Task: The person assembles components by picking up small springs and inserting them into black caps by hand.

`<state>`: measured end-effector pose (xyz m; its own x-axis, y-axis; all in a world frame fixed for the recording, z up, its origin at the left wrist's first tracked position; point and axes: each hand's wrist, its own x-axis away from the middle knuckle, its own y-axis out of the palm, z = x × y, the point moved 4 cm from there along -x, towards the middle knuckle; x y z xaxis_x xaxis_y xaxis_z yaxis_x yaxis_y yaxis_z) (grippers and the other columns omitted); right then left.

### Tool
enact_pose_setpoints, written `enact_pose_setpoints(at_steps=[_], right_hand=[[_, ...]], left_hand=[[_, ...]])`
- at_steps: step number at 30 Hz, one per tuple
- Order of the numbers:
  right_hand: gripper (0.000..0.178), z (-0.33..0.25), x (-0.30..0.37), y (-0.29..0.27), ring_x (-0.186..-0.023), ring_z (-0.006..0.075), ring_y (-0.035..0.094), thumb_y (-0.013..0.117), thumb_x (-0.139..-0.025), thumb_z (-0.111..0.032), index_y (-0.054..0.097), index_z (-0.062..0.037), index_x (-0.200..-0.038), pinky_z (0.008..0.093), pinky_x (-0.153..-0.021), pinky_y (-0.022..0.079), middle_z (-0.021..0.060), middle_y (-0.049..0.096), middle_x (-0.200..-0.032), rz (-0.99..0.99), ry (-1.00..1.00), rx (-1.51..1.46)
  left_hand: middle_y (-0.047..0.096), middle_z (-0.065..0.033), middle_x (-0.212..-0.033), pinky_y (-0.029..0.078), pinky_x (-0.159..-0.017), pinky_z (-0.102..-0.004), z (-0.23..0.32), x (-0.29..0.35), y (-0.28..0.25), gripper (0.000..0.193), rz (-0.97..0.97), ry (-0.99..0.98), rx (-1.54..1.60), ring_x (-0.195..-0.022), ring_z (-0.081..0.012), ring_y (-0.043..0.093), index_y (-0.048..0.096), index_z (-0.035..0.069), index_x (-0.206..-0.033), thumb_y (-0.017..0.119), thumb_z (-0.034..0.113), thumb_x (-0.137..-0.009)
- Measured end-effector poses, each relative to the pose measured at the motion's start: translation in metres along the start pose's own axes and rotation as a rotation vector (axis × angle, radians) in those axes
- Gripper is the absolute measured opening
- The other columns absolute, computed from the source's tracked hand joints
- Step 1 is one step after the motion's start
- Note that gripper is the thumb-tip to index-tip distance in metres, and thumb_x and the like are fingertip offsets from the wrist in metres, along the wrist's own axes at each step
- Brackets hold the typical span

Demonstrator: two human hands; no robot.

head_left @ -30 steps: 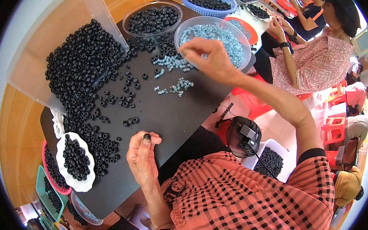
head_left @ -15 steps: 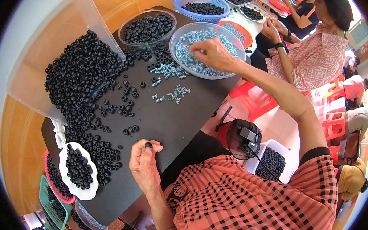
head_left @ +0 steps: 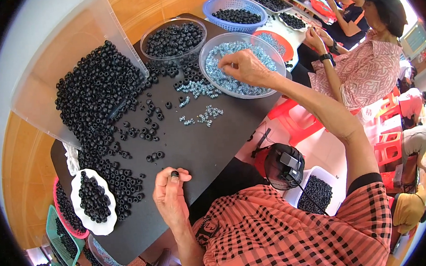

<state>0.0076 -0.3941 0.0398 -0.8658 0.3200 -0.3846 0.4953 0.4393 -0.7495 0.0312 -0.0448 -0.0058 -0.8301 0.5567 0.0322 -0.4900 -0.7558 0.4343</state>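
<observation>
My left hand (head_left: 169, 196) is raised beside the table's near edge. Its fingers are closed on a small black ring-shaped part (head_left: 175, 175), held at the fingertips. My right hand (head_left: 248, 67) reaches over a clear round bowl (head_left: 242, 96) filled with small pale-blue striped pieces (head_left: 218, 54) that look like short coils. Its thumb and fingers are pinched together above them, and I cannot make out whether they hold a piece. Loose striped pieces (head_left: 207, 116) lie on the dark table (head_left: 194, 146) between my hands, with several black parts (head_left: 149, 132) scattered to their left.
A tipped clear bin (head_left: 30, 88) spills black parts at the left. A white scalloped plate (head_left: 106, 226), a clear tub (head_left: 159, 53) and a blue basket (head_left: 260, 24) also hold black parts. A small fan (head_left: 283, 165) stands by my lap. Another person (head_left: 360, 70) works at the right.
The view has shifted slightly, so the table and bowls sit a little lower and to the right. My right hand stays over the bowl; my left still holds the black part.
</observation>
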Motion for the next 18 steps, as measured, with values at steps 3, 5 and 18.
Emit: enact_pose_setpoints(at_steps=[3, 5, 18], right_hand=[[0.016, 0.011, -0.002, 0.000, -0.066, 0.0339, 0.064, 0.056, -0.078, -0.010, 0.070, -0.0049, -0.086, 0.0403, -0.064, 0.051, 0.0180, 0.065, -0.074, -0.031, -0.025, 0.026], [0.017, 0.026, -0.004, -0.013, -0.066, 0.0327, 0.065, 0.057, -0.079, -0.010, 0.070, -0.0051, -0.088, 0.0394, -0.065, 0.052, 0.0182, 0.066, -0.076, 0.220, 0.012, 0.025], [0.018, 0.017, -0.001, 0.001, -0.066, 0.0311, 0.066, 0.058, -0.079, -0.012, 0.070, -0.0048, -0.089, 0.0393, -0.066, 0.052, 0.0192, 0.066, -0.074, 0.102, -0.012, 0.007]], left_hand=[[0.066, -0.0113, -0.084, 0.046, -0.089, -0.0347, -0.001, -0.001, 0.001, 0.014, 0.007, -0.013, 0.001, -0.092, -0.0192, 0.060, 0.057, -0.001, -0.104, 0.052, 0.005, -0.092], [0.066, -0.0113, -0.084, 0.046, -0.089, -0.0347, -0.001, -0.002, 0.002, 0.014, -0.003, -0.012, 0.001, -0.091, -0.0193, 0.060, 0.057, -0.001, -0.104, 0.053, 0.005, -0.092], [0.065, -0.0113, -0.083, 0.046, -0.088, -0.0346, 0.000, 0.001, 0.001, 0.013, 0.009, -0.007, 0.008, -0.090, -0.0198, 0.059, 0.058, -0.001, -0.102, 0.054, 0.006, -0.092]])
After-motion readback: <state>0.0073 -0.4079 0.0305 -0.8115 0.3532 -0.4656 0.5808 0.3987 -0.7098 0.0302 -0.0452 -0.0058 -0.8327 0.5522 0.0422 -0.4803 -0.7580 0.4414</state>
